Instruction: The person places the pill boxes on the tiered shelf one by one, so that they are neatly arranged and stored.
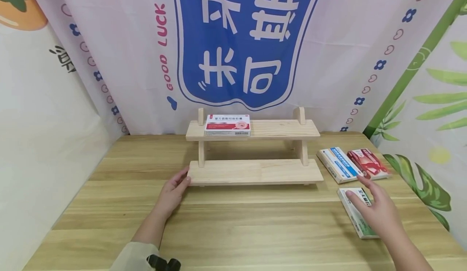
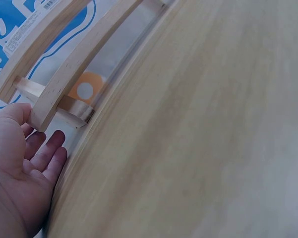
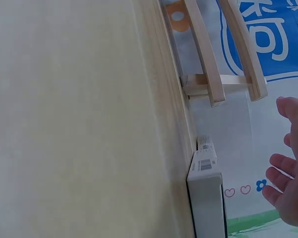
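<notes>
A two-tier wooden display shelf stands at the back of the table. My left hand grips the left end of its lower board, with the thumb at the board's end and the other fingers loosely bent beneath. On the upper board's left half rests a red-and-white medicine box. My right hand hovers over a green-and-white medicine box, fingers spread and holding nothing; it hides part of that box. Just beyond its fingertips lie a blue-and-white medicine box and a red medicine box, side by side.
The wood-grain table runs up to a printed cloth backdrop behind the shelf. Patterned cloth with green leaves hangs along the right edge. A black device sits at the left sleeve.
</notes>
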Motion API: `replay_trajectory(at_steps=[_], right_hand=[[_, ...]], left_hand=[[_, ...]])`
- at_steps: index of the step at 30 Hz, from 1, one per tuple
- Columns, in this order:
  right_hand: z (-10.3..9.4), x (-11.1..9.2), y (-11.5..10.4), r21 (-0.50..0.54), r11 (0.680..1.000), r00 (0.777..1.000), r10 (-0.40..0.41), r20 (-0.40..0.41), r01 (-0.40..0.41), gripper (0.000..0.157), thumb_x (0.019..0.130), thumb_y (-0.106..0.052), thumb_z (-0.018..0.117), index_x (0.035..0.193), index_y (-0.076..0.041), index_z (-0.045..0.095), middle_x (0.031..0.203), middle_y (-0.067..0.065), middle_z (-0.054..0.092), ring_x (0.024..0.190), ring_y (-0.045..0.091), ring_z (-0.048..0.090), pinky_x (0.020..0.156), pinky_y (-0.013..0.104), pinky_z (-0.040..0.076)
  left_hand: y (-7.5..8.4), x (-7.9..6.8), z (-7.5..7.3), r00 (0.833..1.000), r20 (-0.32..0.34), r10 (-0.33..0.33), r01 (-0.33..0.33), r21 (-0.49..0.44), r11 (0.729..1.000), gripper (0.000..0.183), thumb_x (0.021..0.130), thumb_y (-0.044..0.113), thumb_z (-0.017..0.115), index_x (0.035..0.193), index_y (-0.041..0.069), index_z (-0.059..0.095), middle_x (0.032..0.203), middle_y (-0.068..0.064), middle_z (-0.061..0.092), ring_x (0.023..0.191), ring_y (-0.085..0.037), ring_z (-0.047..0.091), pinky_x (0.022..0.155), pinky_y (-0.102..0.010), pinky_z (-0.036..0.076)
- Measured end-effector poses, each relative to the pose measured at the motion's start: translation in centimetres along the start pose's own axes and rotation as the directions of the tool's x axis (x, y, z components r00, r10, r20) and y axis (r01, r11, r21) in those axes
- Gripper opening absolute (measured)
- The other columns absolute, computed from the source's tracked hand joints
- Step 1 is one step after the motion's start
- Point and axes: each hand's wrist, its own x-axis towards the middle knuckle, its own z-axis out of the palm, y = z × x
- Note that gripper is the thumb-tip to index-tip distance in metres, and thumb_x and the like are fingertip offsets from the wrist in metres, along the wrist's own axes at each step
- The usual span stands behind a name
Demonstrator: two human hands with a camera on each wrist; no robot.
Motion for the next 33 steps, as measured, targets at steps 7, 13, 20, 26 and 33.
replay_trajectory(at_steps=[7,13,20,26,33], right_hand=[[0.0,-1.2,1.3,0.009,1.000,0.999,-0.022,-0.030,0.022,0.066,0.095,-0.034,0.064,0.142,0.006,0.042,0.143,0.036,0.040,0.128,0.059,0.036,0.098,0.076,0.031],[0.1,-1.7,2.5,-0.039,0.999,1.000,0.019,0.008,-0.019,0.067,0.095,-0.038,0.062,0.142,0.005,0.042,0.142,0.038,0.039,0.127,0.059,0.034,0.097,0.076,0.030],[0.6,-2.1,3.8,-0.116,0.993,0.997,0.039,0.062,-0.032,0.069,0.093,-0.043,0.064,0.138,0.005,0.045,0.139,0.040,0.038,0.124,0.059,0.035,0.095,0.074,0.033],[0.8,-2.2,4.5,-0.180,0.983,0.988,0.072,0.134,-0.047,0.075,0.091,-0.049,0.064,0.137,0.006,0.045,0.140,0.043,0.031,0.122,0.063,0.032,0.094,0.079,0.031],[0.8,-2.5,4.9,-0.220,0.972,0.971,0.130,0.199,-0.085,0.082,0.092,-0.056,0.059,0.140,0.007,0.040,0.143,0.045,0.023,0.124,0.064,0.028,0.095,0.081,0.029]], left_hand=[[-0.1,0.1,-0.1,1.000,0.004,0.003,-0.003,-0.003,1.000,0.052,0.104,0.026,0.049,0.150,0.008,0.037,0.157,-0.013,0.036,0.146,-0.027,0.033,0.120,-0.038,0.029],[-0.1,0.1,0.0,1.000,0.001,-0.004,0.004,-0.007,1.000,0.051,0.104,0.026,0.049,0.150,0.008,0.037,0.158,-0.012,0.035,0.147,-0.027,0.031,0.122,-0.039,0.027],[0.0,0.1,0.0,1.000,0.003,-0.008,0.008,-0.002,1.000,0.052,0.104,0.028,0.049,0.150,0.009,0.037,0.158,-0.012,0.034,0.148,-0.028,0.029,0.123,-0.042,0.025],[-0.1,0.1,0.0,1.000,0.002,-0.008,0.008,0.000,1.000,0.052,0.103,0.028,0.049,0.150,0.010,0.037,0.158,-0.011,0.035,0.148,-0.028,0.030,0.123,-0.043,0.025],[-0.3,0.2,0.0,1.000,0.002,-0.004,0.004,-0.008,1.000,0.052,0.104,0.026,0.049,0.150,0.008,0.037,0.158,-0.012,0.035,0.148,-0.027,0.030,0.123,-0.041,0.026]])
